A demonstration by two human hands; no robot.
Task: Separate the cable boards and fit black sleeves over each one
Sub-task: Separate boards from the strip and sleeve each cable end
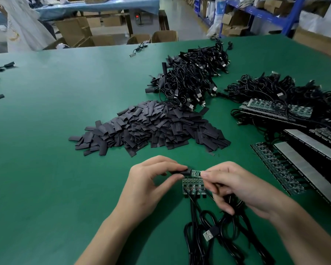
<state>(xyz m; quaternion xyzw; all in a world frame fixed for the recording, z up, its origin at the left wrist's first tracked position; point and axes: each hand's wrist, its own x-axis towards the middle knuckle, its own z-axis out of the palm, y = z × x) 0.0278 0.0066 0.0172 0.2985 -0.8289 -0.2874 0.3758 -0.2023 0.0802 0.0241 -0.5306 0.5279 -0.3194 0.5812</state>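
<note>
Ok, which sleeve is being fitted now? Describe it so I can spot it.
On the green table, look nearer than the big sleeve pile. The left hand pinches one black sleeve, its end at the small green board the right hand holds. Only this one is held, not lying loose.
</note>
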